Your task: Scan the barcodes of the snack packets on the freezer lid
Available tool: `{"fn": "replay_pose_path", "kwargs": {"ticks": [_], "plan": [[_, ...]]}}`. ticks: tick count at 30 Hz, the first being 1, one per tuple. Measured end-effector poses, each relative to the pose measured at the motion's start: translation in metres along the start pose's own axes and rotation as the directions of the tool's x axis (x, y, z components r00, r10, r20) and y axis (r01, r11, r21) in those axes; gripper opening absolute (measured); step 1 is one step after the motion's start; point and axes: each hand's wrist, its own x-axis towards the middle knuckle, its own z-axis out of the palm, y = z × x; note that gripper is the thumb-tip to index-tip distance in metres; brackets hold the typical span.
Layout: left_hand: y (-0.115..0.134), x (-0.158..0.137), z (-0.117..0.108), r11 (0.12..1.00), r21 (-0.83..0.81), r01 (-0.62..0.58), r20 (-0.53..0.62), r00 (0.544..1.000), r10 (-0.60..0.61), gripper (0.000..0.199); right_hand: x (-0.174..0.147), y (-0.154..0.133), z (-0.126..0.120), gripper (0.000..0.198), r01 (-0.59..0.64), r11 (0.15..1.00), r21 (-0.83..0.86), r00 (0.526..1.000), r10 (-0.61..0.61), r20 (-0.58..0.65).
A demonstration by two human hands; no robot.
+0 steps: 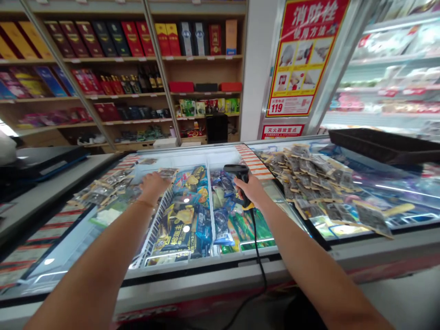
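Right hand (pixel 251 187): grip closed on scanner (pixel 237 171), right of centre. Left hand (pixel 154 185): at packet (pixel 168 173), left of centre; we cannot tell whether gripped. We should hold scanner steady, packet flat, cord (pixel 255 233) slack.

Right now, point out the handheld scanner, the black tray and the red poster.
Handheld scanner (pixel 239 172), head view: its black upper body.
Black tray (pixel 376 152), head view: its near side.
Red poster (pixel 305 60), head view: its illustrated middle.
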Motion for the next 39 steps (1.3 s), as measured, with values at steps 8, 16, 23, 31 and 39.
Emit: {"fn": "replay_pose_path", "kwargs": {"ticks": [8, 16, 23, 31, 39], "plan": [[-0.025, 0.006, 0.003, 0.98, -0.136, 0.145, 0.048, 0.989, -0.14, 0.102, -0.004, 0.02, -0.012, 0.024, 0.015, 0.986, -0.165, 1.0, -0.01, 0.028], [0.05, -0.046, 0.014, 0.781, -0.587, -0.215, -0.021, 0.968, 0.251, 0.079, -0.012, 0.018, -0.007, 0.023, 0.02, 0.988, -0.155, 0.999, -0.015, 0.033], [0.112, -0.065, 0.059, 0.45, -0.89, 0.075, 0.1, 0.994, 0.032, 0.045, -0.016, 0.013, -0.01, 0.022, 0.016, 0.99, -0.143, 1.0, -0.014, 0.018], [0.106, -0.063, 0.06, 0.338, -0.931, 0.135, 0.18, 0.978, 0.107, 0.013, -0.024, 0.006, -0.005, 0.015, 0.091, 0.972, -0.216, 0.993, -0.073, 0.091], [0.108, -0.065, 0.064, 0.345, -0.929, 0.133, 0.191, 0.972, 0.14, 0.019, -0.03, 0.001, -0.004, 0.019, 0.069, 0.959, -0.273, 0.993, -0.041, 0.107]]}}
